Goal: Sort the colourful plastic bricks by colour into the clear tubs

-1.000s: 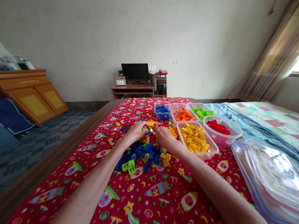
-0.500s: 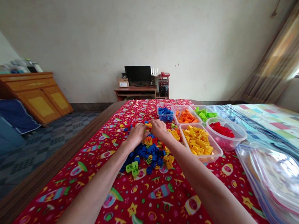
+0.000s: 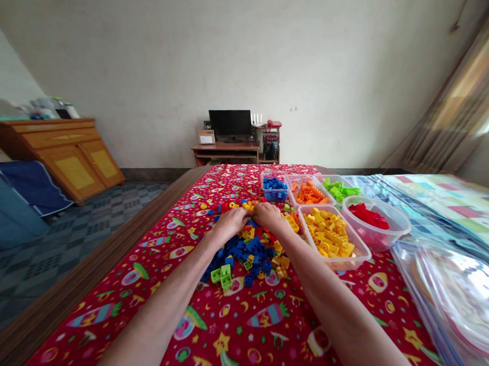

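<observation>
My left hand (image 3: 232,222) and my right hand (image 3: 267,215) meet at the far part of a loose heap of blue toy bricks (image 3: 242,251) mixed with yellow, orange and red ones. Both have curled fingers, pinched on toy bricks; a yellow-orange piece (image 3: 250,206) shows between the fingertips, partly covered. Which hand holds which piece is hard to see. A lime green brick (image 3: 222,276) lies at the heap's near edge. Several yellow bricks (image 3: 282,265) are at its right side.
Right of the heap stand clear plastic boxes of sorted bricks: blue (image 3: 274,186), orange (image 3: 308,193), green (image 3: 340,189) and yellow (image 3: 328,233). A round tub (image 3: 390,228) holds red ones. Stacked clear plastic bags (image 3: 459,297) lie at the near right. A red patterned cloth (image 3: 161,313) covers the table.
The view has shifted slightly, so everything sits a little further right and lower. My hands stay close together over the far part of the heap, with the fingers moving slightly.
</observation>
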### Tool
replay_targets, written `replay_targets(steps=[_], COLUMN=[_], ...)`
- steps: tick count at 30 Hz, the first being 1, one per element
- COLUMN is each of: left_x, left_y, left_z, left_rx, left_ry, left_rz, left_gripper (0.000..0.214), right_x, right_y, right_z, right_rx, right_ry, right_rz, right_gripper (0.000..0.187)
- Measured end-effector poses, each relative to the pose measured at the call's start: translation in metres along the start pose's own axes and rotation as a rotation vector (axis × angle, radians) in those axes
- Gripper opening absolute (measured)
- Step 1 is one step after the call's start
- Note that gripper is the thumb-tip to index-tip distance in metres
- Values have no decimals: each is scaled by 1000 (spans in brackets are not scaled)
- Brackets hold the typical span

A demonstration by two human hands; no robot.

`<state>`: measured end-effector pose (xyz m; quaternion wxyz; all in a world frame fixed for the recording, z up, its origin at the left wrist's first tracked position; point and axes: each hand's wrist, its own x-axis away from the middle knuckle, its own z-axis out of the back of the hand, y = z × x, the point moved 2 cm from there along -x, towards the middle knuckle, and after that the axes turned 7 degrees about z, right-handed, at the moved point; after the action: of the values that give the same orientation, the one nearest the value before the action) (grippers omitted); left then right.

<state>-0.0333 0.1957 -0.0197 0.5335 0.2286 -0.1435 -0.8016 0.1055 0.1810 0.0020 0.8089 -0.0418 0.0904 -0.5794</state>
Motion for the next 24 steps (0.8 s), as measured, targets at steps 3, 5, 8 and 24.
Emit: replay_targets(steps=[3,5,8,24], left_x=[1,3,4,-9], left_y=[5,9,13,-2], left_z=[2,5,9,22], left_rx=[-182,-232,-248,670], left_ry=[-22,-29,-39,173], left_rz=[8,-9,-37,144], left_gripper=[19,20,19,6], right_x=[-2,-3,-2,0], right_y=[-1,-2,-1,6], right_z=[-6,-12,-17,-7], right_rx=[-11,-16,-24,-145], right_ry=[36,58,106,261], right_rz=[-15,-33,-72,-155], right_gripper=[34,33,30,26])
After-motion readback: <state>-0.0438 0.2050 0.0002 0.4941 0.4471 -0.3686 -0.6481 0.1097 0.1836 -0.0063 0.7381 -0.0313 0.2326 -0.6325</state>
